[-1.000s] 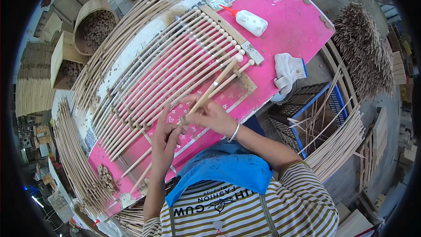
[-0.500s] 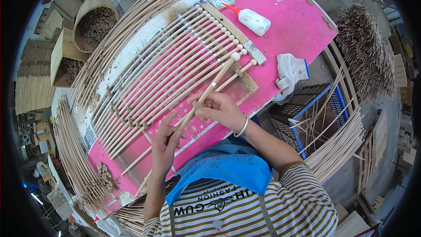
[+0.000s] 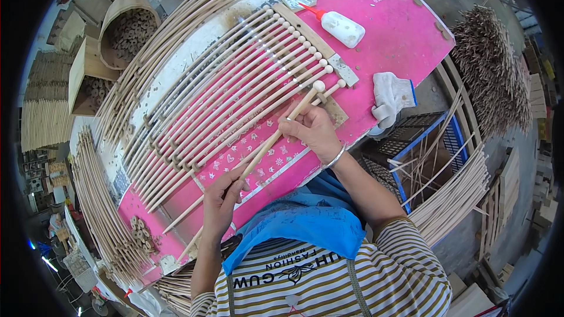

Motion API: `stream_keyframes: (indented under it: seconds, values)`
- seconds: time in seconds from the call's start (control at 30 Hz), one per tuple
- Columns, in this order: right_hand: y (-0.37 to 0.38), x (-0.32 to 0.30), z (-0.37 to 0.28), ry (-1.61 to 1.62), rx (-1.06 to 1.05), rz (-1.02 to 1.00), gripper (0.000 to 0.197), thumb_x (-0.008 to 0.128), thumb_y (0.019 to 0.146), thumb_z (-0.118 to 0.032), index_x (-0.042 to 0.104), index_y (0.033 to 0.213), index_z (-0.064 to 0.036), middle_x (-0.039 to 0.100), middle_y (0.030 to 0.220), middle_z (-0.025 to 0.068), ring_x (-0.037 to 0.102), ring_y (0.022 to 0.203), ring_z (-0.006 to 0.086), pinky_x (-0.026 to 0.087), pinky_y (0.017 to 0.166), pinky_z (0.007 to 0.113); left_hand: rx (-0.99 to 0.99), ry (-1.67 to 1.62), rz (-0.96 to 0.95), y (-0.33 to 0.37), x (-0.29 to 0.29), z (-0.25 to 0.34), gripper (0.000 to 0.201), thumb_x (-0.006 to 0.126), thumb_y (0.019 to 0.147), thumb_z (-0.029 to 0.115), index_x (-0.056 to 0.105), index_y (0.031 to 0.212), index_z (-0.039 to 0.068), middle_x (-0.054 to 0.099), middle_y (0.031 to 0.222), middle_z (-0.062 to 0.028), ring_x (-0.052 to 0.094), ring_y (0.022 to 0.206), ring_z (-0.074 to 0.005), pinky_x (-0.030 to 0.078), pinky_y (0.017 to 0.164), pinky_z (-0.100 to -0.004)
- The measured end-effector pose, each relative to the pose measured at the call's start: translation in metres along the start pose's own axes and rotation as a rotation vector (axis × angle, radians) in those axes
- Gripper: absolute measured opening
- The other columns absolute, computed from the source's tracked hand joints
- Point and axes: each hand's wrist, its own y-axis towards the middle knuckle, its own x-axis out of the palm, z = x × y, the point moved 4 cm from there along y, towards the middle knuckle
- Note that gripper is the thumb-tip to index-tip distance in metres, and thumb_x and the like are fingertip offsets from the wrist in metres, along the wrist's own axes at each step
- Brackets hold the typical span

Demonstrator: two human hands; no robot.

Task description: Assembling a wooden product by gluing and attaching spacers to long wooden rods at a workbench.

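Observation:
A pale wooden stick [image 3: 264, 151] with a round ball at its upper end lies slantwise across both my hands, above the pink board. My left hand [image 3: 223, 196] is closed round its lower part. Higher up, a little below the ball, my right hand [image 3: 314, 132] pinches the stick; the small wooden ring seen on it earlier is mostly hidden by these fingers. Just beyond, another ball-ended stick [image 3: 341, 84] carries a ring near its ball. To the left is a row of similar sticks [image 3: 235, 88], their balls along a wooden bar [image 3: 305, 30].
On the pink board [image 3: 399, 17] lie a white squeeze bottle [image 3: 342, 29] with a red nozzle and a white glove [image 3: 390, 98]. A blue-rimmed crate [image 3: 405, 158] with loose sticks stands at the right. Round tubs of wooden rings [image 3: 132, 35] stand far left; ringed sticks [image 3: 108, 217] lie nearer.
My right hand has slid up the stick toward its ball end, and the ring has left its earlier place lower down. The ball end has dropped slightly. My left hand has closed round the stick.

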Motion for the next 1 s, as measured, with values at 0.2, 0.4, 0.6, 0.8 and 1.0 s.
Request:
stream_keyframes:
  seconds: [0.2,0.4,0.6,0.8,1.0]
  values:
    - [-0.007,0.013,-0.027,0.119,0.051,-0.108,0.035,0.079,0.097,-0.020,0.066,0.125,-0.0034,0.068,0.096,-0.0016,0.063,0.077,0.0063,0.050,0.066,0.020,0.045,0.120,0.040,0.002,-0.004,-0.001,0.032,0.058,0.106,0.005,0.069,0.135,0.000,0.068,0.090,-0.0024,0.054,0.071,-0.0053,0.044,0.062,-0.0210]
    - [-0.006,-0.009,-0.008,-0.136,0.178,-0.027,0.042,0.076,0.098,-0.019,0.064,0.136,-0.0043,0.065,0.094,-0.0031,0.061,0.082,0.0049,0.049,0.069,0.020,0.080,0.205,0.061,0.006,-0.001,-0.001,0.033,0.062,0.102,0.000,0.071,0.133,0.001,0.068,0.089,-0.0069,0.062,0.078,-0.0120,0.049,0.069,-0.0256]
    - [-0.011,-0.008,-0.015,0.106,0.117,-0.089,0.032,0.076,0.099,-0.021,0.068,0.126,-0.0041,0.067,0.092,-0.0019,0.060,0.075,0.0043,0.048,0.065,0.020,0.148,0.239,0.069,0.010,-0.002,-0.001,0.034,0.060,0.101,-0.001,0.071,0.134,0.001,0.071,0.092,-0.0045,0.059,0.075,-0.0077,0.047,0.064,-0.0230]
    - [-0.013,-0.026,-0.005,-0.168,0.162,0.016,0.035,0.075,0.100,-0.020,0.068,0.129,-0.0018,0.070,0.093,0.0005,0.061,0.073,0.0044,0.047,0.059,0.020,0.202,0.357,0.077,0.014,0.005,0.009,0.034,0.065,0.098,-0.001,0.072,0.131,0.000,0.065,0.084,-0.0053,0.057,0.073,-0.0102,0.044,0.064,-0.0256]
    - [-0.017,-0.025,-0.015,0.050,0.138,0.032,0.032,0.079,0.098,-0.021,0.070,0.121,-0.0006,0.070,0.083,-0.0023,0.060,0.068,0.0034,0.045,0.056,0.018,0.224,0.420,0.106,0.019,0.008,0.016,0.031,0.067,0.098,0.000,0.073,0.129,0.001,0.063,0.085,-0.0108,0.060,0.075,-0.0184,0.048,0.067,-0.0309]
